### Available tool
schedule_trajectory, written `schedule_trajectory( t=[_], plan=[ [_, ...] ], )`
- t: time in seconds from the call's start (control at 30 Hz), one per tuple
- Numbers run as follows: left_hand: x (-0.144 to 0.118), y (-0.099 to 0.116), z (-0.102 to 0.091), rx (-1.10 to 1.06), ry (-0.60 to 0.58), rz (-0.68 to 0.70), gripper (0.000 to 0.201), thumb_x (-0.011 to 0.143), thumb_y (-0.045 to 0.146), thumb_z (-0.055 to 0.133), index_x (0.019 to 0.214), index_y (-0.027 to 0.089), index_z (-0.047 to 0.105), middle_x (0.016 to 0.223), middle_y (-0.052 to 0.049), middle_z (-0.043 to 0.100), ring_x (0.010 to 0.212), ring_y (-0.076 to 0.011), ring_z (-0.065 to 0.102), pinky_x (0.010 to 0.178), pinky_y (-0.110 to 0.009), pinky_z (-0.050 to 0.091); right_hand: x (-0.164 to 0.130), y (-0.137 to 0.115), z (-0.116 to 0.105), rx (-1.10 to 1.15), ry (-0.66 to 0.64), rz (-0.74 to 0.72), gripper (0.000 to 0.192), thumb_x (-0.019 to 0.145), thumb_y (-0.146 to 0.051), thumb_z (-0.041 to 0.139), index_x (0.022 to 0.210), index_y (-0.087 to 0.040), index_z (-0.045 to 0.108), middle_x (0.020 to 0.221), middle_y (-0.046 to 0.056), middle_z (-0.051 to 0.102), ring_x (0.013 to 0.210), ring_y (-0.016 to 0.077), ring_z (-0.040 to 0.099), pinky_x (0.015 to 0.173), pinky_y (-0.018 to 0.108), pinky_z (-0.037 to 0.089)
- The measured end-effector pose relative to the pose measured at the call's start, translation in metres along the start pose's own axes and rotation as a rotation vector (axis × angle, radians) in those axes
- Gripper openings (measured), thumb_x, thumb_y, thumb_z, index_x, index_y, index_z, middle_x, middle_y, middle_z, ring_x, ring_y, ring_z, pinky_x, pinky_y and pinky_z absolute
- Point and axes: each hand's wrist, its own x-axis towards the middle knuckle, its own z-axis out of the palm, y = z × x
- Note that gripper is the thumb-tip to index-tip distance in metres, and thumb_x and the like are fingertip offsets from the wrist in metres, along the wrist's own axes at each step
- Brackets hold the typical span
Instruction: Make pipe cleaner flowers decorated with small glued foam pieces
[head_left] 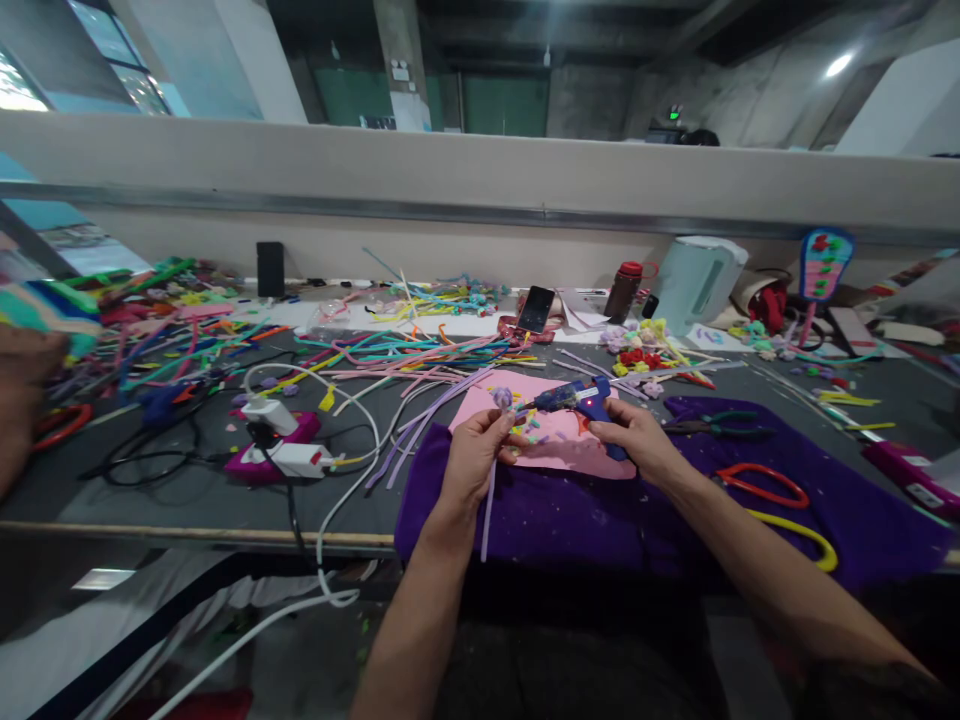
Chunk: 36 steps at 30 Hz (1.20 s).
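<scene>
My left hand (474, 448) pinches a lilac pipe-cleaner flower (502, 398) whose thin stem (488, 512) hangs down below the fingers. My right hand (634, 437) grips a blue glue gun (579, 398), its nozzle pointing left and almost touching the flower. Both hands hover over a pink foam sheet (561, 436) that lies on a purple cloth (592, 515) at the table's front edge.
Heaps of coloured pipe cleaners (390, 355) cover the grey table (180, 490). A white charger with cables (279, 432) lies left. Red-handled scissors (761, 484), pliers (716, 424) and a yellow strip sit right. A phone (536, 308), bottle (624, 290) and kettle (701, 280) stand behind. Another person's hand (19, 400) is at far left.
</scene>
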Motion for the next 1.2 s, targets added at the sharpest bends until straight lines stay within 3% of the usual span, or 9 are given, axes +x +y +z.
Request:
schedule_trajectory(
  t=[0.5, 0.7, 0.87, 1.03, 1.2],
  plan=[
    [0.004, -0.002, -0.004, -0.029, 0.081, 0.019, 0.03, 0.063, 0.038, 0.067, 0.073, 0.01, 0.061, 0.063, -0.005, 0.065, 0.037, -0.0053, 0.05, 0.032, -0.014, 0.033, 0.001, 0.004, -0.004, 0.026, 0.024, -0.031, 0.025, 0.063, -0.036, 0.066, 0.075, -0.018, 0.055, 0.061, -0.003, 0.049, 0.05, 0.0083, 0.041, 0.046, 0.02, 0.033],
    [0.004, -0.003, -0.004, -0.018, -0.032, -0.061, 0.031, 0.061, 0.038, 0.069, 0.075, 0.01, 0.061, 0.063, -0.006, 0.066, 0.048, -0.0116, 0.059, 0.033, -0.015, 0.035, 0.0, 0.002, -0.001, -0.006, -0.019, -0.029, 0.025, 0.064, -0.038, 0.065, 0.076, -0.019, 0.055, 0.061, -0.003, 0.048, 0.05, 0.0088, 0.041, 0.044, 0.021, 0.033],
    [0.003, -0.002, -0.005, 0.014, -0.034, -0.054, 0.034, 0.061, 0.039, 0.069, 0.075, 0.009, 0.061, 0.056, -0.006, 0.064, 0.039, -0.0082, 0.053, 0.033, -0.015, 0.034, 0.0, 0.002, -0.001, -0.041, -0.025, -0.063, 0.025, 0.064, -0.039, 0.065, 0.074, -0.018, 0.054, 0.06, -0.003, 0.047, 0.051, 0.0091, 0.042, 0.045, 0.021, 0.033],
    [0.003, 0.002, -0.003, 0.006, 0.044, -0.018, 0.031, 0.062, 0.038, 0.068, 0.068, 0.009, 0.06, 0.053, -0.002, 0.06, 0.034, -0.0039, 0.046, 0.032, -0.014, 0.032, -0.001, 0.003, -0.005, -0.045, 0.009, -0.077, 0.024, 0.066, -0.038, 0.064, 0.075, -0.019, 0.054, 0.061, -0.003, 0.046, 0.051, 0.009, 0.04, 0.045, 0.021, 0.032],
    [0.005, 0.003, -0.004, -0.108, 0.184, 0.051, 0.031, 0.058, 0.036, 0.07, 0.07, 0.011, 0.058, 0.076, -0.006, 0.066, 0.042, -0.0041, 0.049, 0.032, -0.014, 0.031, -0.001, 0.004, -0.01, -0.061, 0.026, -0.081, 0.024, 0.066, -0.039, 0.063, 0.076, -0.019, 0.055, 0.062, -0.003, 0.047, 0.052, 0.0101, 0.042, 0.047, 0.022, 0.033]
  ],
)
